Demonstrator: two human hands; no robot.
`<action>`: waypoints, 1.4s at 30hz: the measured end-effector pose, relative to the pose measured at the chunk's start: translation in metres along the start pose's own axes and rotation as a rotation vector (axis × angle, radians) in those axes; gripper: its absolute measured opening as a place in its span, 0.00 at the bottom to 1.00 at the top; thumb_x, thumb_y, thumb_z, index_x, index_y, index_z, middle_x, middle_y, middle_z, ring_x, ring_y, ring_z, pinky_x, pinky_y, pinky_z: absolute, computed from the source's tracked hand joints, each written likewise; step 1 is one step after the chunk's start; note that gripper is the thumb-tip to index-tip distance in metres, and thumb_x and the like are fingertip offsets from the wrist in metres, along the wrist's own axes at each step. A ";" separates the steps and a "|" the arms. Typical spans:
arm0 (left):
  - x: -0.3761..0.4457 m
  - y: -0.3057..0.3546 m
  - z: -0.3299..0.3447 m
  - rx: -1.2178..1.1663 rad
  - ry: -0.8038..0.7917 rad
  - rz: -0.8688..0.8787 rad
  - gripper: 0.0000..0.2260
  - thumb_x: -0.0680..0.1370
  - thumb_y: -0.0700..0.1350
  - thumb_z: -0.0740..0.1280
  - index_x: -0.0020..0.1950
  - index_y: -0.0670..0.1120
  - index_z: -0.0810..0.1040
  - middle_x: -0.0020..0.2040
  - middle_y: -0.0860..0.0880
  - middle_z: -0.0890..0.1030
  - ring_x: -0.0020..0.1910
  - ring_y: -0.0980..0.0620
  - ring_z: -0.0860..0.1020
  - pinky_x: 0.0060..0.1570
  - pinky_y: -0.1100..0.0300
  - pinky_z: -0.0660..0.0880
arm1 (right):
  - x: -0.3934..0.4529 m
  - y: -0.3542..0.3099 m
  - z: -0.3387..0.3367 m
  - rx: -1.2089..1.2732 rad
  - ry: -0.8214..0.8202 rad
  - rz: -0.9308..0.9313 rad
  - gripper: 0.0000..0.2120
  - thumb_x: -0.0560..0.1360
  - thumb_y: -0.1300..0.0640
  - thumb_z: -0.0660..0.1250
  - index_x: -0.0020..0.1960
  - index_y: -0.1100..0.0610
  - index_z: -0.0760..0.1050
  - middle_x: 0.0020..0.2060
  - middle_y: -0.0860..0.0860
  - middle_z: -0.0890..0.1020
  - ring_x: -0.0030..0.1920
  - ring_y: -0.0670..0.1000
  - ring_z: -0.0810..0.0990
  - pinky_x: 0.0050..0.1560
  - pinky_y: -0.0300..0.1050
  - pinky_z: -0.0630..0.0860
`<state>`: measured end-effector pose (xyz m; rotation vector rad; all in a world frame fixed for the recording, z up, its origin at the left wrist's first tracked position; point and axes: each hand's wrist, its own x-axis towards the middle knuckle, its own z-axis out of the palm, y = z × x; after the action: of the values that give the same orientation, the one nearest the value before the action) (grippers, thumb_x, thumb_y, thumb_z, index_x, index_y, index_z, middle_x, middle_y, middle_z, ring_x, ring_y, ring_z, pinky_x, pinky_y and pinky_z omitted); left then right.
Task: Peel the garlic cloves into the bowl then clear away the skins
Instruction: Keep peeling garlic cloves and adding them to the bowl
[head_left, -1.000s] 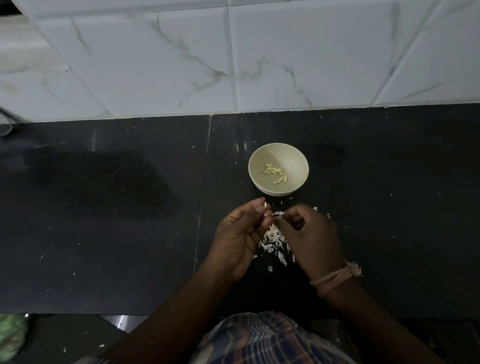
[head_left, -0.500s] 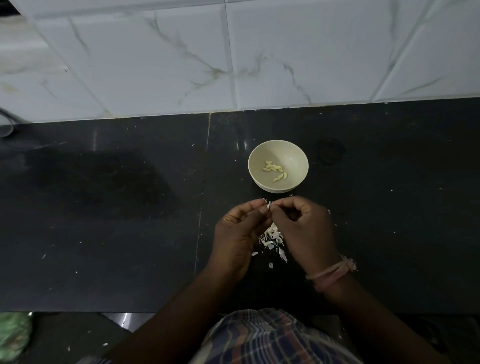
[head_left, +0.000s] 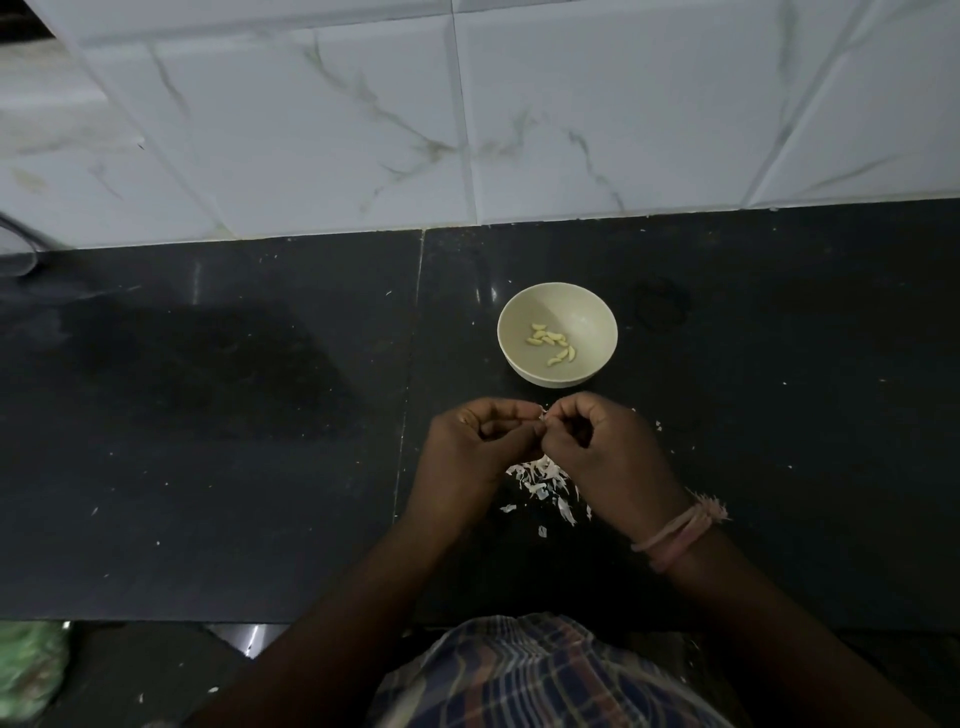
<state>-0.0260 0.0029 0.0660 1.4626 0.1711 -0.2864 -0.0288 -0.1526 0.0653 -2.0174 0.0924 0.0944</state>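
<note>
Garlic skins (head_left: 544, 480) litter black counter (head_left: 208, 415).

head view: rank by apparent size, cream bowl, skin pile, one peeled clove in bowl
1. Round cream bowl.
2. Pile of white papery garlic skins, partly hidden by the hands, so it may rival the bowl.
3. Pale peeled clove, smallest.

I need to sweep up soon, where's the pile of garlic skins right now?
In the head view, the skins lie on the dark counter under both hands, nearer than the bowl.
</note>
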 end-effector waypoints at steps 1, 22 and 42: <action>0.001 0.000 0.000 -0.011 -0.009 -0.004 0.05 0.76 0.35 0.73 0.51 0.39 0.84 0.44 0.41 0.87 0.43 0.46 0.86 0.46 0.59 0.82 | 0.000 -0.001 0.000 0.004 -0.002 -0.001 0.03 0.74 0.61 0.72 0.43 0.54 0.81 0.31 0.45 0.80 0.31 0.39 0.76 0.33 0.30 0.70; 0.014 -0.010 0.008 -0.548 -0.060 -0.240 0.11 0.76 0.36 0.69 0.57 0.34 0.80 0.46 0.41 0.83 0.41 0.52 0.81 0.45 0.63 0.81 | 0.001 -0.003 0.001 0.513 0.031 0.195 0.08 0.81 0.63 0.65 0.46 0.63 0.81 0.30 0.55 0.80 0.29 0.55 0.77 0.34 0.49 0.76; 0.014 -0.010 0.006 -0.571 -0.169 -0.414 0.18 0.75 0.38 0.72 0.63 0.32 0.79 0.42 0.44 0.81 0.38 0.55 0.80 0.42 0.66 0.80 | 0.002 -0.009 -0.002 0.387 -0.001 0.137 0.07 0.77 0.67 0.66 0.40 0.63 0.78 0.27 0.50 0.80 0.26 0.49 0.74 0.28 0.41 0.71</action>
<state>-0.0156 -0.0047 0.0534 0.8226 0.3855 -0.6383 -0.0261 -0.1503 0.0741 -1.6236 0.2305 0.1519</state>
